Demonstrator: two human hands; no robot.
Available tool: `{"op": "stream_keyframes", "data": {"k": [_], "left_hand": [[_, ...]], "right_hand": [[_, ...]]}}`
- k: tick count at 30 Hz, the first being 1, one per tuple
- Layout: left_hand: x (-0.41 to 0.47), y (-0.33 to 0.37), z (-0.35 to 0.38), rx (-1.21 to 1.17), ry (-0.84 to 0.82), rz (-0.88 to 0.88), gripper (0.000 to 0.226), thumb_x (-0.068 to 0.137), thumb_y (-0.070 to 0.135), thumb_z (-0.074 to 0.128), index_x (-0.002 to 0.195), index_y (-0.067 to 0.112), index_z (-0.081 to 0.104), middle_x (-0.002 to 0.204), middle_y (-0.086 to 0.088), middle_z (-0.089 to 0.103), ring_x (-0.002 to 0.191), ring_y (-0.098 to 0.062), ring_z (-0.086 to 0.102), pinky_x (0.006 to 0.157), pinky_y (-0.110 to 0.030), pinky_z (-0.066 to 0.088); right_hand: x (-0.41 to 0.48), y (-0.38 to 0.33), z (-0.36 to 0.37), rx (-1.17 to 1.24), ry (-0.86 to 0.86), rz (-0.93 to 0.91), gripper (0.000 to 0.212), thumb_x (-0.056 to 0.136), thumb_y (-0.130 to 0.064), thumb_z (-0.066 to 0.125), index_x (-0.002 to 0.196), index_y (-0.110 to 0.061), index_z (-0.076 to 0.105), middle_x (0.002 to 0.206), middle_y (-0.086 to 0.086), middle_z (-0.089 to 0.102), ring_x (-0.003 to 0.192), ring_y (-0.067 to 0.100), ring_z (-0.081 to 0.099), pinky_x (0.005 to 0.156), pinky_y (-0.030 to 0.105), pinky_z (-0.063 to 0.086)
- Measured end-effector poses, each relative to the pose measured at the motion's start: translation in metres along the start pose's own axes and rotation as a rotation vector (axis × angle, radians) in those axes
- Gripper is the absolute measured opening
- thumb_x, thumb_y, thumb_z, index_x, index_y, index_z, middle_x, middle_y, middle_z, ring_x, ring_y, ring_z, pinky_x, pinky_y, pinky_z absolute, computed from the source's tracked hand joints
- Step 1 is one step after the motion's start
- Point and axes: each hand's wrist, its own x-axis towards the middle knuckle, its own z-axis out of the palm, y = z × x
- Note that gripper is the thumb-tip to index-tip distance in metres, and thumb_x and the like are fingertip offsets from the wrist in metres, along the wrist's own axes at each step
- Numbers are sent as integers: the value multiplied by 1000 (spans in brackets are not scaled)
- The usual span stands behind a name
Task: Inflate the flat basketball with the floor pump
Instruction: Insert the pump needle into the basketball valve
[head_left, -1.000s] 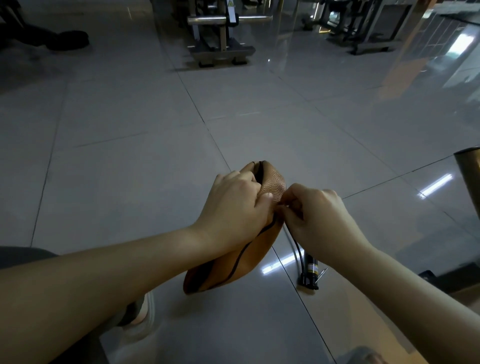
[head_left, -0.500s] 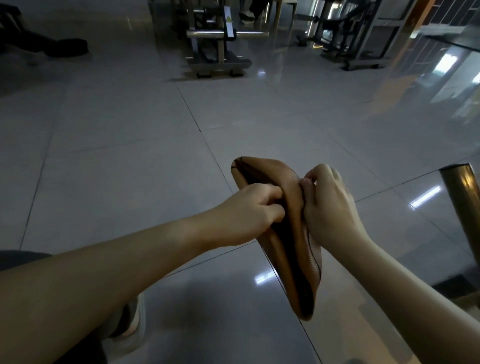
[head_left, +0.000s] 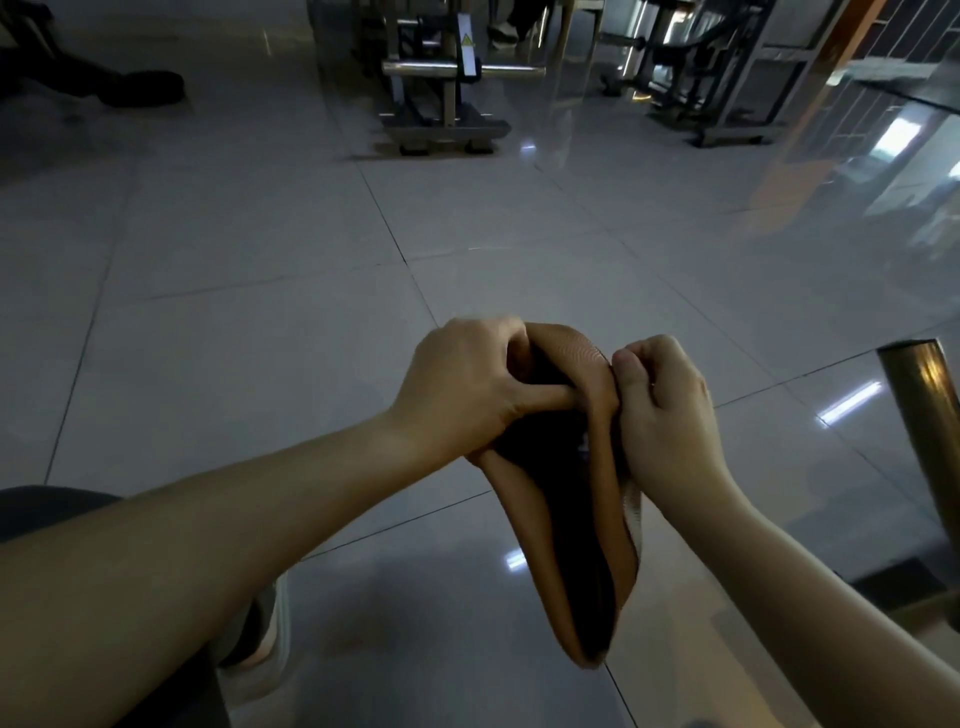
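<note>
Two bare hands hold the flat, folded orange-brown rubber basketball (head_left: 571, 519) up in front of us, above the glossy grey tiled floor (head_left: 260, 249). Our left hand (head_left: 462, 389) is closed around its upper left edge, thumb pressed across the dark hollow of the fold. Our right hand (head_left: 665, 415) pinches the upper right edge, fingers curled tight against the pebbled skin. The ball hangs limp below both grips, its lower tip clear of the tiles. A brass-coloured metal post (head_left: 924, 415) stands at the right, and a steel gym machine (head_left: 447, 88) sits well beyond.
</note>
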Motion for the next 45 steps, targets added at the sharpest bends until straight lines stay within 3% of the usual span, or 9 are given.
{"op": "stream_keyframes", "data": {"k": [3,5,9,15,21,34,39,42,45], "left_hand": [[11,-3,-13,177,191,361,55,74,65,68,98,16,60,100,3,60,91,-15,55,83,-32,49],[20,-6,-19,147,70,510,50,83,59,62,99,13,71,100,1,67,94,-16,60,94,-38,49],[22,-3,-20,130,-107,531,52,91,60,49,82,17,75,72,5,67,65,-12,60,63,-37,50],[22,-2,-9,172,-128,686,53,96,52,44,65,14,66,56,4,56,51,-15,52,54,-26,33],[17,-1,-19,147,-151,629,53,98,55,43,67,17,64,57,8,53,51,-8,47,56,-9,25],[9,-17,-19,377,-80,860,48,99,53,43,74,17,62,69,5,57,58,-15,52,47,-30,41],[-3,-24,-7,441,54,411,54,85,67,44,55,22,39,50,12,38,43,-11,37,47,-25,27],[-9,-17,-4,-116,-210,-1,29,91,44,59,74,25,72,68,8,71,63,-8,67,63,-30,55],[1,-5,2,-546,-405,-376,27,93,1,51,101,14,73,91,-6,75,79,-17,72,72,-25,57]], "right_hand": [[6,1,-4,60,-98,44,21,101,-25,49,91,-14,62,80,-1,64,72,11,60,63,27,48],[6,0,-5,106,-190,44,23,101,-24,49,89,-11,64,76,3,65,66,13,61,59,28,48],[16,7,-10,85,-410,50,19,99,-21,55,88,-10,66,77,4,68,69,11,63,60,26,50],[32,15,-24,-70,-827,-12,11,94,-21,64,102,-22,73,94,-7,74,84,3,68,71,16,51],[34,14,-33,321,-800,100,28,90,-29,65,107,-7,72,100,13,74,91,24,71,74,27,55],[10,9,-30,294,-732,210,18,97,-14,59,98,-8,75,88,17,74,82,38,70,73,42,58],[3,15,-17,-18,-324,-34,16,90,-16,64,87,-27,76,83,-13,74,72,8,69,69,29,56],[6,15,-14,65,-150,-20,15,89,-14,66,90,-24,77,83,-13,74,71,6,68,66,26,55],[-1,13,-4,98,-132,16,16,90,-15,65,88,-25,78,77,-13,73,65,15,70,64,36,59]]}}
